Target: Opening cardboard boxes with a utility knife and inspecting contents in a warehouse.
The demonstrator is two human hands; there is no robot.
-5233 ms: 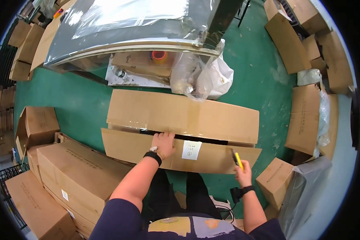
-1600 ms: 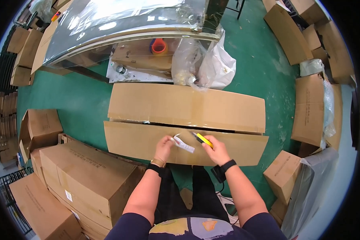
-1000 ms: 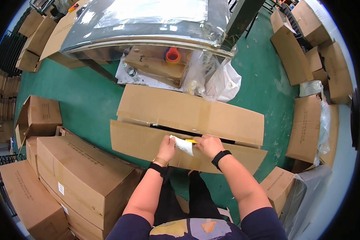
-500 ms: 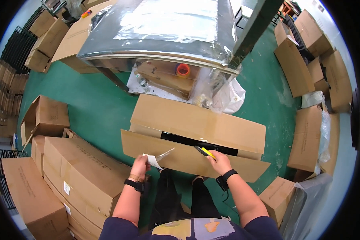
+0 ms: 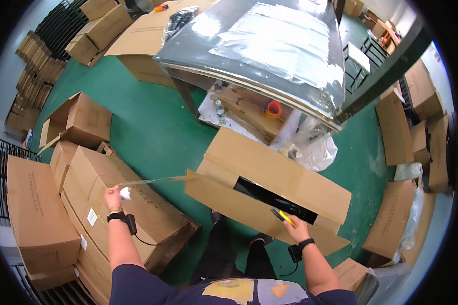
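Now: left hand (image 5: 113,197) pinching peeled tape strip (image 5: 152,180), stretched taut from box (image 5: 269,190) corner. Right hand (image 5: 295,233) gripping yellow cutter (image 5: 283,217) at box's open seam.

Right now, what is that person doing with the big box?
A person stands over a long cardboard box lying on the green floor. The left hand is held out to the side, pulling a clear strip of tape that stretches back to the box's end. The right hand holds a yellow cutter at the dark gap between the box's flaps. More cardboard boxes are stacked beside the left hand.
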